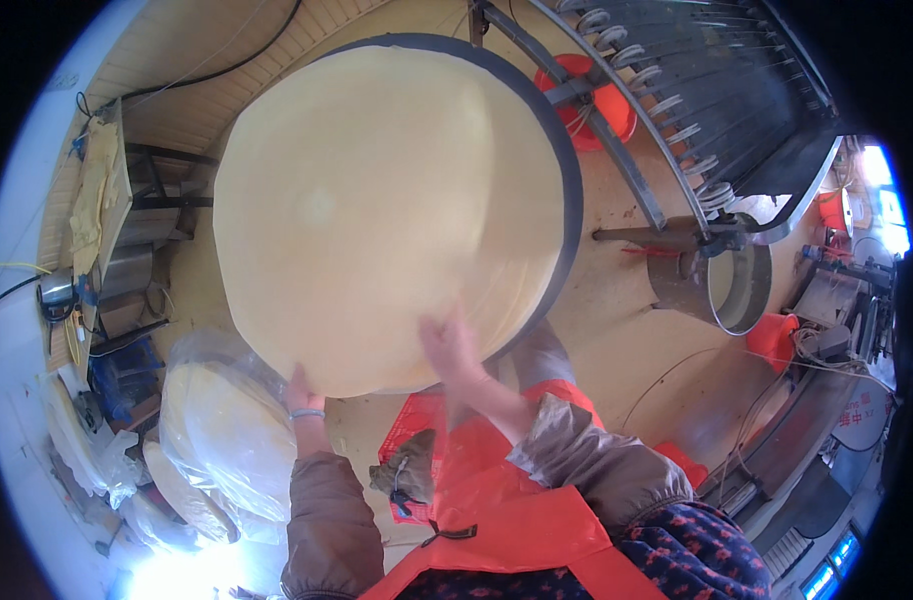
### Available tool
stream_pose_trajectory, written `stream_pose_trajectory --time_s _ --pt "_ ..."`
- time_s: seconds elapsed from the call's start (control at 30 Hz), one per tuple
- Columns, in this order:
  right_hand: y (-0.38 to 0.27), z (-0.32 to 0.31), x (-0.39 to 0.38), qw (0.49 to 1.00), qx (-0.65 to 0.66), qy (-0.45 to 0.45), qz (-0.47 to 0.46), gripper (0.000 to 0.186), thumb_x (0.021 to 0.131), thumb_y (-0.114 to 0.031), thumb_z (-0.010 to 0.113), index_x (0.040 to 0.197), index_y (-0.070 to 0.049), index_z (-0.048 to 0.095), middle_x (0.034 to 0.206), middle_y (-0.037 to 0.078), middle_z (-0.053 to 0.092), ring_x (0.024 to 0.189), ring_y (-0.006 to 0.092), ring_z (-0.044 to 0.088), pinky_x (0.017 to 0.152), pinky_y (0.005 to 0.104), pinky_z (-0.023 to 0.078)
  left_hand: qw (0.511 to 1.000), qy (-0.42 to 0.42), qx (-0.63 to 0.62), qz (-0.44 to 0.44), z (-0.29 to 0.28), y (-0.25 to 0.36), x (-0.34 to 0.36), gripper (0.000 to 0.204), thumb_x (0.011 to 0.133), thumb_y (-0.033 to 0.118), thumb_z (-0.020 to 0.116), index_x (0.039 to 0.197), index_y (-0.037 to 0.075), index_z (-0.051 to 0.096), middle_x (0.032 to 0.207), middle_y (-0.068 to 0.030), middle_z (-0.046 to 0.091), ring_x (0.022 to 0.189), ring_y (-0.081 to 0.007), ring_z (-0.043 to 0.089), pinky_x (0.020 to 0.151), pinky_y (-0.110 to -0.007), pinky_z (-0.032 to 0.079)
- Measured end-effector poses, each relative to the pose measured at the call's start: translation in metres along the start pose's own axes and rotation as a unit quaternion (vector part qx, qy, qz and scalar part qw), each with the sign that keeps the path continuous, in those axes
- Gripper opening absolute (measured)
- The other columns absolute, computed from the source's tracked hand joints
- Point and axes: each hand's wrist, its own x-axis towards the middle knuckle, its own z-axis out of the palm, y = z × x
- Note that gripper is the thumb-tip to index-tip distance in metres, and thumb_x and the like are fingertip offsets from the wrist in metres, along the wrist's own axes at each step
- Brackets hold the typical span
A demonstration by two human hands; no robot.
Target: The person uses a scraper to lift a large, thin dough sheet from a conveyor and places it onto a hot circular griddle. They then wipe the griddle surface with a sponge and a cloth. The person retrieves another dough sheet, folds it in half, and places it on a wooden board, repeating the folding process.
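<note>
A large pale round sheet [377, 200], apparently the top of a thin stack, lies on a dark round board [562, 130] that fills the upper middle. My left hand [305, 393] grips the lower left edge of the pale round sheet, its fingers partly hidden. My right hand [449, 345] is over the lower right part of the sheet, blurred, so its fingers are hard to make out. A red apron [507, 500] covers my front below.
Plastic-wrapped pale round stacks [217, 440] lie at lower left. A metal rack with white rollers [657, 90] curves across the upper right, near a red basin [614, 110]. A metal cylinder [747, 300] and a red bucket [772, 340] stand right; a shelf [102, 200] is left.
</note>
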Motion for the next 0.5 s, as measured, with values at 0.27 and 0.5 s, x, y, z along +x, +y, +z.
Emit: stream_pose_trajectory --time_s 0.27,0.5 --pt "0.098 -0.002 0.035 0.975 0.144 0.008 0.166 0.045 0.084 -0.017 0.054 0.121 -0.003 0.033 0.077 0.013 0.059 0.063 0.0242 0.061 0.053 0.0351 0.048 1.000 0.017 0.023 0.011 0.015 -0.026 -0.004 0.039 0.095 0.019 0.044 0.130 0.001 0.041 0.132 -0.0127 0.047 0.123 -0.0308 0.042 0.107 -0.049 0.030" --pt "0.081 -0.036 0.054 0.987 0.099 0.018 0.125 0.039 0.082 -0.012 0.055 0.116 -0.002 0.040 0.081 0.013 0.060 0.069 0.0235 0.062 0.059 0.0352 0.049 0.999 -0.024 -0.002 0.024 0.019 -0.049 -0.021 0.034 0.089 0.012 0.057 0.120 -0.001 0.050 0.118 -0.0131 0.058 0.109 -0.0257 0.056 0.094 -0.041 0.047"
